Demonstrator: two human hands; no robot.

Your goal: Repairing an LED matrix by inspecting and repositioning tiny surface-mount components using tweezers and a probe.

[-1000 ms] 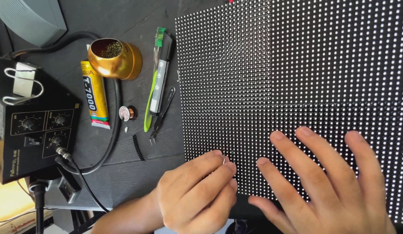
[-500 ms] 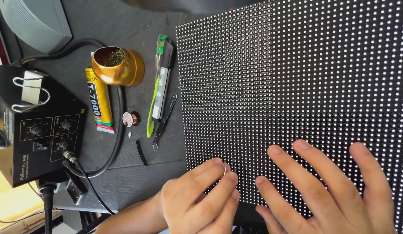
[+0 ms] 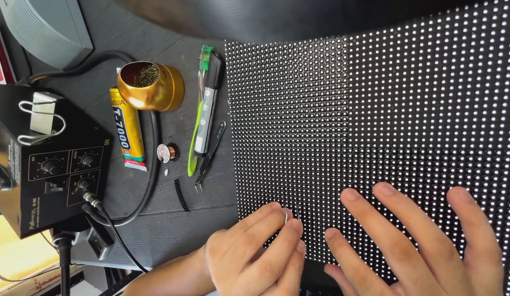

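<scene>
Nearest the camera, 2 bare hands rest on a dark worktop point(image 3: 156, 235). The left hand point(image 3: 255, 255) is curled, fingertips pinching a thin metal tool point(image 3: 286, 216) at the lower left corner of a large black dotted light panel point(image 3: 375, 120). The right hand point(image 3: 425, 241) lies open, fingers spread flat on the panel. Farther left lie tweezers point(image 3: 210, 159), a pen-shaped tool point(image 3: 206, 107), a yellow glue tube point(image 3: 126, 131), a gold pot of brass wool point(image 3: 149, 85) and a black control box point(image 3: 46, 164). A slip of the tool could likely scratch or dislodge a tiny light.
</scene>
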